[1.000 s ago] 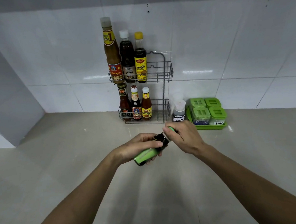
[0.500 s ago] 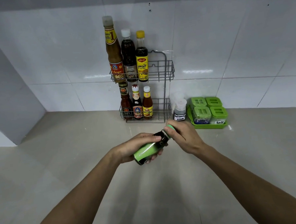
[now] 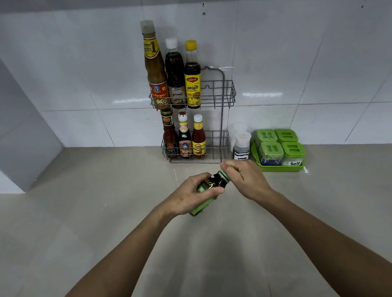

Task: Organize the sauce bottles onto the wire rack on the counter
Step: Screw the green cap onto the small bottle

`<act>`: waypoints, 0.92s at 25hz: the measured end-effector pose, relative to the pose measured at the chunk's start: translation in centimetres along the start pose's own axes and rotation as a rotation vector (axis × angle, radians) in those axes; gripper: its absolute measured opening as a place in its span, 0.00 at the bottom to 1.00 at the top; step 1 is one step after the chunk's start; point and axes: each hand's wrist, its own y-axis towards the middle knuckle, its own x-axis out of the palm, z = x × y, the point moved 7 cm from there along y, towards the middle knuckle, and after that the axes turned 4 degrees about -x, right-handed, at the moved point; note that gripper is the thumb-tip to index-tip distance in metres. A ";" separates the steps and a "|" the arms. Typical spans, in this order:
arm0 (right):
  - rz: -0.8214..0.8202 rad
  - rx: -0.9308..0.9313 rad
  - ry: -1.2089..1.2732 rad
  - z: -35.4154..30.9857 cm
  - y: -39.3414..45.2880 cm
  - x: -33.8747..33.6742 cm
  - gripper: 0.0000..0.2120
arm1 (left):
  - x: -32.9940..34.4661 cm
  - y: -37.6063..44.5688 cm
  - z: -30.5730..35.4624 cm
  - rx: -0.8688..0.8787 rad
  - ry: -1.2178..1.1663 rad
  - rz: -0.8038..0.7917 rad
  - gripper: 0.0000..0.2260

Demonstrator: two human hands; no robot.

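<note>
While left hand grips bottle, right hand at cap

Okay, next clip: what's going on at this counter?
A person is holding a small green-labelled bottle tilted over the counter, left hand around its body and right hand at the cap end. The wire rack against the wall already carries six sauce bottles, three on each shelf, with free space to their right. Beside it stand a small labelled bottle and a green tray of spice jars.
</note>
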 end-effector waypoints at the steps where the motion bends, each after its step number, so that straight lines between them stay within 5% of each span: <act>1: 0.007 0.008 0.043 0.1 0.1 0.1 0.18 | -0.4 0.1 0.1 0.010 -0.009 0.029 0.11; 8: 0.028 0.160 0.398 2.0 1.2 0.0 0.13 | -2.2 0.6 -3.5 -0.091 -0.266 -0.123 0.18; 14: 0.138 0.366 0.720 3.3 1.8 0.8 0.10 | -3.2 3.0 -3.9 0.049 -0.277 0.126 0.16; 16: 0.120 0.428 0.715 4.2 1.9 1.6 0.17 | -3.8 4.1 -3.7 0.096 -0.272 0.202 0.18; 23: 0.150 0.409 0.631 6.5 5.5 3.0 0.17 | -5.6 8.4 -5.1 0.162 -0.127 0.275 0.28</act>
